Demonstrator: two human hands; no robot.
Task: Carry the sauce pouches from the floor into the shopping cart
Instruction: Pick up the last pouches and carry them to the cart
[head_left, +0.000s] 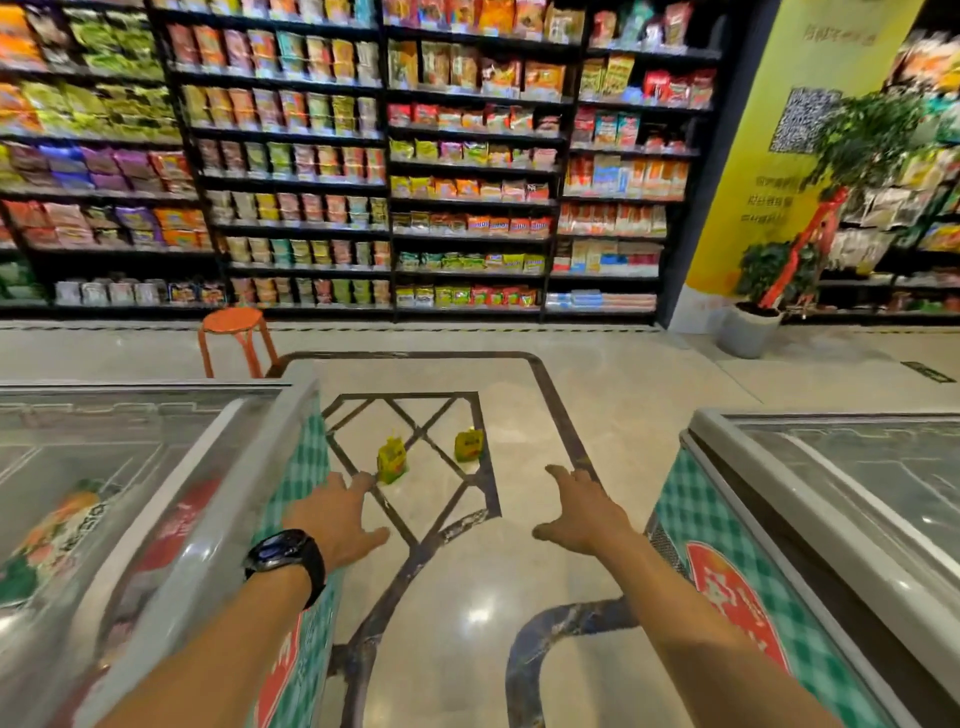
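Two yellow-green sauce pouches stand upright on the tiled floor ahead: one pouch to the left and a second pouch a little farther right. My left hand, with a black watch on its wrist, reaches forward with fingers spread, its fingertips just short of the left pouch in the image. My right hand stretches out in the same way, empty, to the right of both pouches. No shopping cart is in view.
A chest freezer with a glass lid flanks the aisle on the left and another freezer on the right. An orange stool stands beyond. Stocked shelves line the back; a potted plant stands at the right.
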